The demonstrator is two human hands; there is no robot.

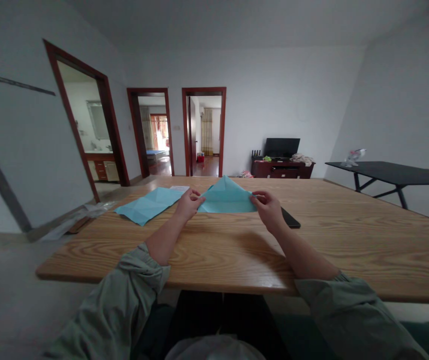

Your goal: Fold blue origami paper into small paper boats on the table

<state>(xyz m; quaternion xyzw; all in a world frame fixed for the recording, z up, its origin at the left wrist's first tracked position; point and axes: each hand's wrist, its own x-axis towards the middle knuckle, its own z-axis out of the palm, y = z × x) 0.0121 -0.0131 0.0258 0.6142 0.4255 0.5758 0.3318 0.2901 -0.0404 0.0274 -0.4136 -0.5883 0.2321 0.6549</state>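
Note:
A light blue sheet of folded paper (226,197) is held up over the wooden table, its peak pointing away from me and creases running across it. My left hand (190,202) pinches its left corner between thumb and fingers. At the opposite corner, my right hand (267,206) grips the paper the same way. Left of my left hand lies a second blue sheet (150,204), unfolded and marked with creases. A dark flat object (290,218), perhaps a phone, rests on the table beside my right hand, partly covered by it.
The wooden table (349,240) spreads wide before me, its rounded front edge close to my lap. A small white item (180,188) lies behind the second sheet. Farther off stand a black table (394,172) and a cabinet (284,170) with a television (282,147).

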